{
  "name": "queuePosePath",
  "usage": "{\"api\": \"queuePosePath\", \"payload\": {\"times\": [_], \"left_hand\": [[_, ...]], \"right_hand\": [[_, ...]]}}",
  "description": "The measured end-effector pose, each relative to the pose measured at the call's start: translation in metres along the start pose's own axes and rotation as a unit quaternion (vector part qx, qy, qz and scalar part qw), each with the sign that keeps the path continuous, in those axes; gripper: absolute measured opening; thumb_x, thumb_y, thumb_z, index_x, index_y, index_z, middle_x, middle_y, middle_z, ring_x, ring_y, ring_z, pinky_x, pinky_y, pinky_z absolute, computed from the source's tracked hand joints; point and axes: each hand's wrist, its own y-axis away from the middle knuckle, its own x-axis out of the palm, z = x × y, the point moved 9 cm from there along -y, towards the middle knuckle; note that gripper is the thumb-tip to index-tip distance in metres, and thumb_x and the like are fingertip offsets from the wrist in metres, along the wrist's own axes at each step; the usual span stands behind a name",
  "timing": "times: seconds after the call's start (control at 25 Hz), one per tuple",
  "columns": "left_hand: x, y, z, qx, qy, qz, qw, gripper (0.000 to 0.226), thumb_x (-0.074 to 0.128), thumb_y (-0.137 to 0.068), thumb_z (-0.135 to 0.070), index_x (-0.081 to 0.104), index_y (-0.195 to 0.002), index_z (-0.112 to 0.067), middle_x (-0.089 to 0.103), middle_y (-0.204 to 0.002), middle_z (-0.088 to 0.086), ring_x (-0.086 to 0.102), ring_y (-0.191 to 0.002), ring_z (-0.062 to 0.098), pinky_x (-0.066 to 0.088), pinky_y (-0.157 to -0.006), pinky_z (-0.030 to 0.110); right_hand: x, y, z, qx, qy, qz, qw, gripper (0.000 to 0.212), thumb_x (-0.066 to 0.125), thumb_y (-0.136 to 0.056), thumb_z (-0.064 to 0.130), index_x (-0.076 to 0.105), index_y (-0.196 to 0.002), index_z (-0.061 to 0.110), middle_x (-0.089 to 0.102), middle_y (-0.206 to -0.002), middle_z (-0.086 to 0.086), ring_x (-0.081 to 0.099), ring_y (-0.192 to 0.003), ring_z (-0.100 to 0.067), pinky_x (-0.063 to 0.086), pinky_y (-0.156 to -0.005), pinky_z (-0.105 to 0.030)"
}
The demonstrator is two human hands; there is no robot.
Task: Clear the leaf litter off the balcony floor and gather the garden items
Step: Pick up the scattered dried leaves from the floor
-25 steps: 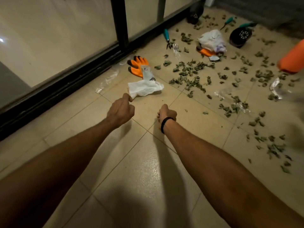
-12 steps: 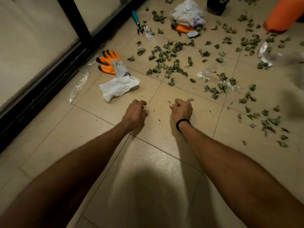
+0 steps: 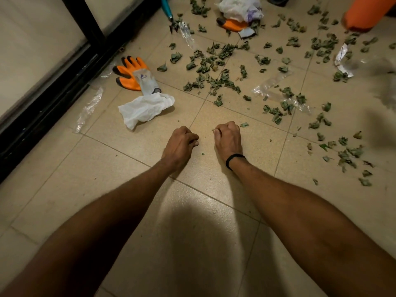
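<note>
Lying beside the black frame — orange glove, its blue logo unreadable.

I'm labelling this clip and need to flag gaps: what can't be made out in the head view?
- Left hand, right hand: fingers curled under; the hands' backs hide whether they hold anything.
- Orange object: cut off by the top edge, kind unclear.
- Teal-handled tool: handle end cut by the top edge.
- Grey patch: blurred at the right edge, unidentifiable.
- Orange glove: mostly under the white bag.
</note>
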Motion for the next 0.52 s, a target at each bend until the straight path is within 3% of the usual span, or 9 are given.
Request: {"api": "queuePosePath", "payload": {"times": [0.12, 0.24, 0.32, 0.44, 0.52], "left_hand": [[-0.002, -0.002, -0.002, 0.018, -0.008, -0.017, 1.000, 0.020, 0.063, -0.097, -0.020, 0.075, -0.109, -0.009, 0.064, -0.102, 0.009, 0.049, -0.094, 0.017, 0.036, -0.077, 0.026], [0.002, -0.008, -0.003, 0.002, -0.019, -0.029, 0.999, 0.017, 0.059, -0.099, -0.015, 0.073, -0.101, -0.007, 0.062, -0.100, 0.010, 0.047, -0.094, 0.017, 0.037, -0.077, 0.026], [0.011, -0.013, 0.000, -0.022, -0.037, -0.014, 0.999, 0.014, 0.053, -0.100, -0.012, 0.067, -0.100, -0.010, 0.058, -0.101, 0.009, 0.047, -0.097, 0.019, 0.039, -0.079, 0.026], [0.014, -0.013, 0.007, -0.059, -0.030, -0.019, 0.998, 0.013, 0.048, -0.098, -0.007, 0.057, -0.099, -0.017, 0.051, -0.102, 0.005, 0.043, -0.096, 0.017, 0.036, -0.078, 0.026], [0.004, -0.014, 0.012, -0.072, -0.022, -0.058, 0.996, 0.018, 0.046, -0.096, -0.002, 0.055, -0.101, -0.017, 0.051, -0.106, 0.008, 0.045, -0.097, 0.020, 0.036, -0.077, 0.026]], "right_hand": [[-0.029, 0.007, -0.024, 0.084, -0.066, -0.098, 0.989, 0.002, 0.057, -0.091, 0.010, 0.058, -0.091, 0.008, 0.052, -0.099, -0.010, 0.048, -0.088, -0.020, 0.041, -0.074, -0.027], [-0.060, 0.007, -0.061, 0.173, -0.102, -0.170, 0.965, 0.006, 0.055, -0.089, 0.005, 0.054, -0.092, 0.010, 0.056, -0.093, -0.008, 0.046, -0.080, -0.016, 0.034, -0.066, -0.022], [-0.067, -0.001, -0.075, 0.188, -0.086, -0.159, 0.965, 0.012, 0.054, -0.092, 0.006, 0.060, -0.102, 0.010, 0.060, -0.099, -0.008, 0.050, -0.085, -0.015, 0.035, -0.070, -0.020], [-0.056, -0.017, -0.081, 0.176, -0.055, -0.084, 0.979, 0.024, 0.055, -0.096, 0.009, 0.068, -0.115, 0.008, 0.057, -0.116, -0.013, 0.055, -0.104, -0.021, 0.034, -0.081, -0.015], [-0.046, -0.026, -0.073, 0.137, -0.004, -0.036, 0.990, 0.026, 0.053, -0.095, 0.008, 0.066, -0.117, 0.006, 0.054, -0.120, -0.018, 0.052, -0.111, -0.030, 0.039, -0.087, -0.024]]}}
